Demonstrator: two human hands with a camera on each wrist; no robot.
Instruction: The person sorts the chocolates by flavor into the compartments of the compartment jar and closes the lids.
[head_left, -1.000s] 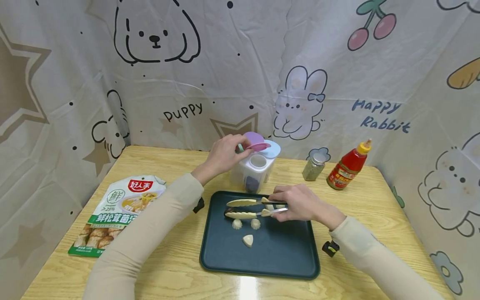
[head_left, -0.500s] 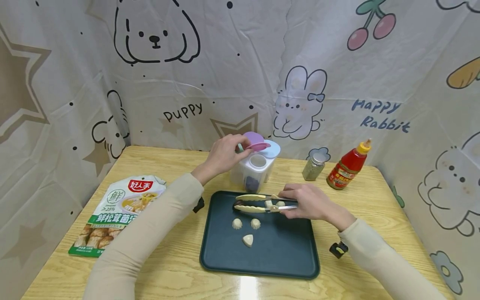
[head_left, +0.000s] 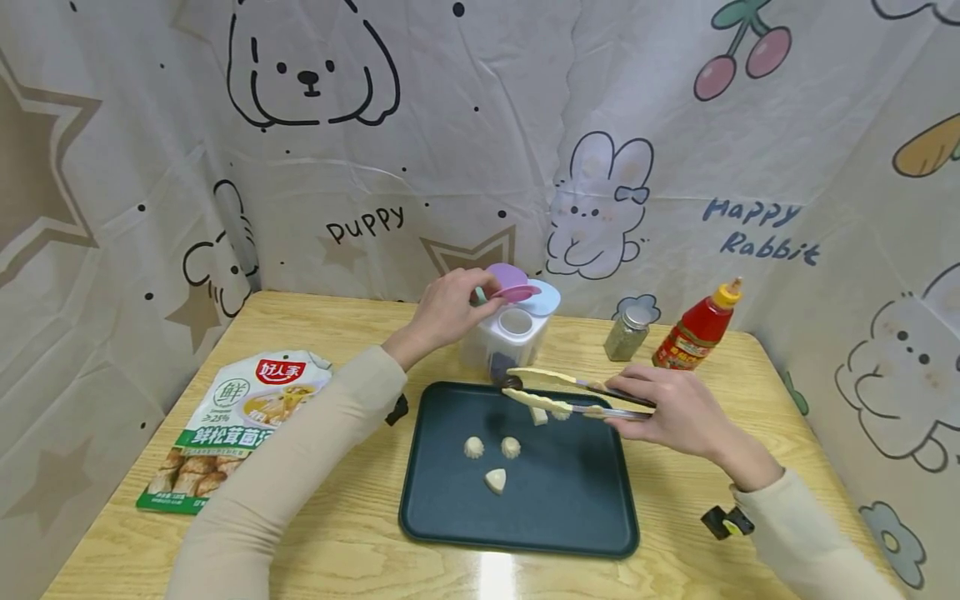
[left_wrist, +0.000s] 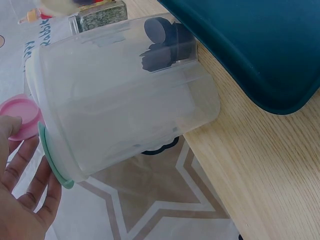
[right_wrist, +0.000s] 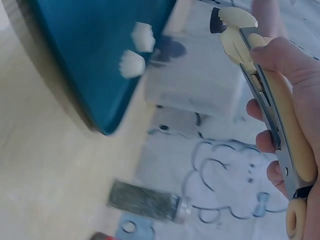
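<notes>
Right hand point(head_left: 678, 412): grips tongs point(head_left: 558, 393) pinching a dark piece point(head_left: 512, 382) above the tray's point(head_left: 570, 508) far edge. Left hand point(head_left: 447, 310): holds the clear container's point(head_left: 504, 342) pink lid point(head_left: 516, 292) (flipped up), on the desk point(head_left: 337, 533).

Dark green tray point(head_left: 570, 508), near centre, three pale pieces point(head_left: 492, 457). Right hand point(head_left: 675, 412) grips tongs point(head_left: 555, 393). Left hand point(head_left: 446, 308) pinches container point(head_left: 504, 337) lid, far side.
</notes>
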